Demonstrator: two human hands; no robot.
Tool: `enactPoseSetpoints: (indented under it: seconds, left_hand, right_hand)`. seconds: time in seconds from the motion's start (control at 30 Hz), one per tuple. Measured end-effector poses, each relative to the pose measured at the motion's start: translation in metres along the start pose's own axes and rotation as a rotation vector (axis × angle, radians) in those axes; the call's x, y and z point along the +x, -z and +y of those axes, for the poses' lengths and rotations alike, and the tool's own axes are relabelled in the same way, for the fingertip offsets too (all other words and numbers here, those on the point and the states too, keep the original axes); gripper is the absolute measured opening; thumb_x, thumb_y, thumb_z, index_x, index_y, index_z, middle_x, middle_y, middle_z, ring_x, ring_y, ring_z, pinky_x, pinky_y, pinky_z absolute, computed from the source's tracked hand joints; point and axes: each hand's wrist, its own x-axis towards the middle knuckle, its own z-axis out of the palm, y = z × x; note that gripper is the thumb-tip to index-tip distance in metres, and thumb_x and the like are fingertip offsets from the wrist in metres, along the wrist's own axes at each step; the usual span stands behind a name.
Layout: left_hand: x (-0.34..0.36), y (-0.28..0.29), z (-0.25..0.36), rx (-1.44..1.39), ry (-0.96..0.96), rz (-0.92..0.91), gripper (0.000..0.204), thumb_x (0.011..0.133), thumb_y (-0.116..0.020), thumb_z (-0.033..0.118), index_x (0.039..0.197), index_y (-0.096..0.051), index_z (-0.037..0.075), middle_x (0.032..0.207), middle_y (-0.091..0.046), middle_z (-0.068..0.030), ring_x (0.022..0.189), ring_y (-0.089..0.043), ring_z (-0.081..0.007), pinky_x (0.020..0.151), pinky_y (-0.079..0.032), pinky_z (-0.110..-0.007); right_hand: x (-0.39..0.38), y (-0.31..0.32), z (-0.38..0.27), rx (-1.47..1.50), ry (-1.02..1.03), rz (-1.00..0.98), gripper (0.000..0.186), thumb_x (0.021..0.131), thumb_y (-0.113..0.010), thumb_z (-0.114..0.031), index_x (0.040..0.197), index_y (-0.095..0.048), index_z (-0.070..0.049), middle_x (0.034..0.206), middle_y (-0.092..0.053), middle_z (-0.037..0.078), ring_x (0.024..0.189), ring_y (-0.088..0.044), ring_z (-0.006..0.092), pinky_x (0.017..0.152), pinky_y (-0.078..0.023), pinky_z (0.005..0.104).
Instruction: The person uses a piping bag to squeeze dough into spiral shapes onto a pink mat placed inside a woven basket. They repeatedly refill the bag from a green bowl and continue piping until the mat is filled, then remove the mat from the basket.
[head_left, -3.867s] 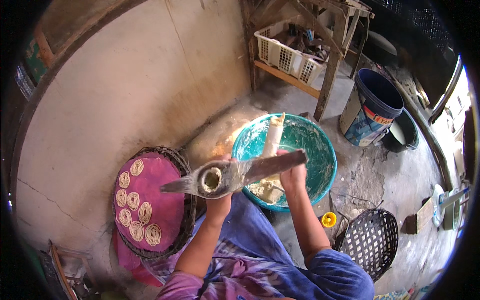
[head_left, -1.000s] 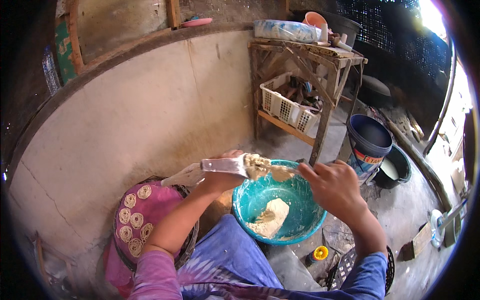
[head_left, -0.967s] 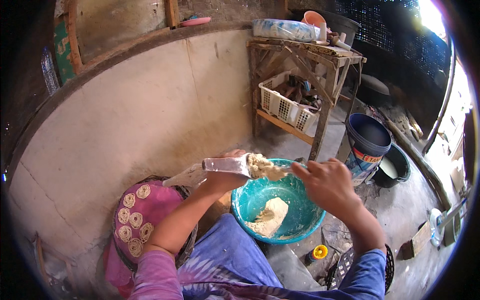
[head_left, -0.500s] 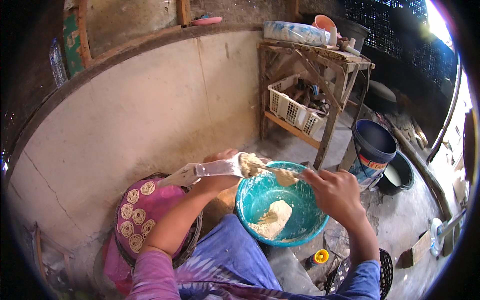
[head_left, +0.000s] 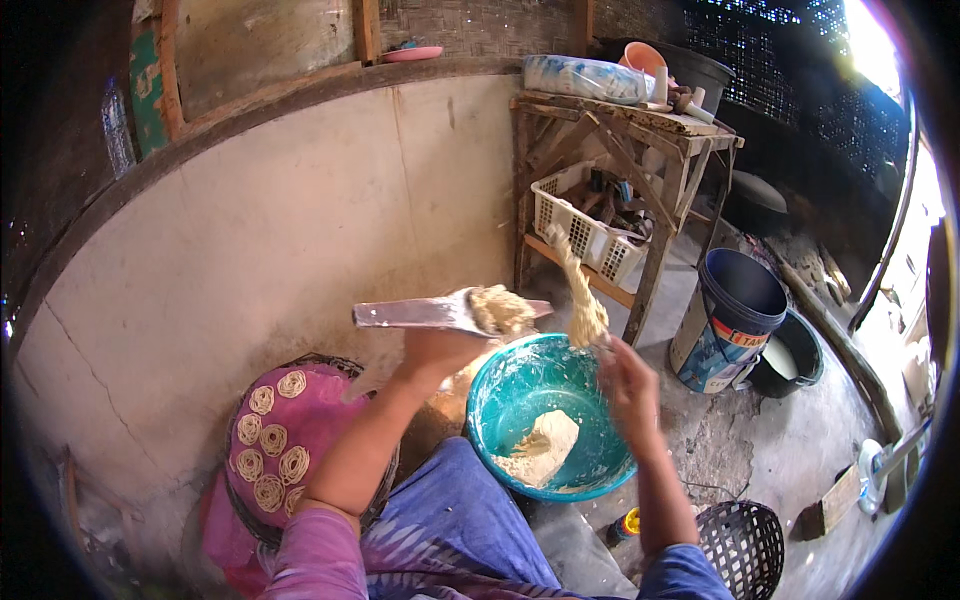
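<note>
My left hand (head_left: 445, 352) grips from below a long wooden dough press (head_left: 400, 314), held nearly level left of the basin. Pale yellow dough (head_left: 500, 310) is heaped at its middle. My right hand (head_left: 628, 388) is closed on the lower end of a dough-coated utensil (head_left: 580, 295), raised upright; dough hides whether it is a spoon or a spatula. Beneath them stands a turquoise basin (head_left: 482, 455), smeared inside, with a lump of dough (head_left: 545, 445) in it. To the left, coiled dough rosettes (head_left: 273, 438) lie on a pink sheet (head_left: 315, 405) over a round tray.
A wooden stand (head_left: 668, 190) at the back holds a white crate (head_left: 570, 212) and tubs. Right of the basin are a paint bucket (head_left: 725, 345) and a dark tub (head_left: 800, 345). A black woven basket (head_left: 740, 550) and a yellow-topped container (head_left: 630, 522) are near my right forearm.
My right hand has drawn back from the press and lowered slightly, and the utensil has swung from level to upright with dough on it. The press has turned more level.
</note>
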Motion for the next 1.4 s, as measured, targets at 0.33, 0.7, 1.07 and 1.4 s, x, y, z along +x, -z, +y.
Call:
enactPoseSetpoints:
  seconds: [0.33, 0.7, 1.07, 1.4]
  left_hand:
    - [0.002, -0.004, -0.008, 0.313, -0.018, -0.115, 0.015, 0.080, -0.066, 0.026, 0.086, -0.066, 0.012, 0.084, -0.066, -0.0109, 0.081, -0.065, -0.0332, 0.069, -0.052, -0.045]
    - [-0.001, -0.016, -0.032, 0.393, 0.045, -0.170, 0.019, 0.079, -0.063, 0.027, 0.090, -0.065, 0.011, 0.090, -0.068, -0.0100, 0.081, -0.067, -0.0292, 0.069, -0.054, -0.041]
    - [0.001, 0.120, -0.004, -0.438, 0.044, 0.024, 0.021, 0.078, -0.073, 0.019, 0.092, -0.063, 0.007, 0.093, -0.066, -0.0088, 0.079, -0.065, -0.0239, 0.073, -0.052, -0.039]
    - [-0.146, 0.148, -0.019, -0.643, 0.850, 0.297, 0.036, 0.085, -0.064, 0.011, 0.119, -0.058, 0.002, 0.112, -0.063, -0.0086, 0.098, -0.061, -0.0226, 0.088, -0.049, -0.031]
  right_hand:
    - [-0.059, -0.052, 0.020, 0.405, -0.411, -0.225, 0.037, 0.097, -0.054, -0.008, 0.134, -0.054, 0.000, 0.078, -0.060, 0.003, 0.068, -0.051, 0.0076, 0.065, -0.044, 0.0224]
    - [-0.066, -0.056, 0.028, 0.715, -0.567, -0.359, 0.038, 0.101, -0.052, -0.018, 0.134, -0.053, 0.001, 0.075, -0.048, -0.004, 0.062, -0.040, 0.0038, 0.053, -0.033, 0.0203]
    - [-0.077, -0.095, 0.076, -0.165, -0.022, -0.637, 0.044, 0.098, -0.047, -0.042, 0.126, -0.061, -0.010, 0.121, -0.058, 0.016, 0.110, -0.056, 0.0343, 0.095, -0.043, 0.0449]
    - [-0.124, -0.134, -0.078, 1.937, -1.202, -1.084, 0.109, 0.076, -0.027, -0.090, 0.132, -0.044, 0.002, 0.063, -0.046, 0.004, 0.037, -0.037, 0.0117, 0.033, -0.032, 0.0247]
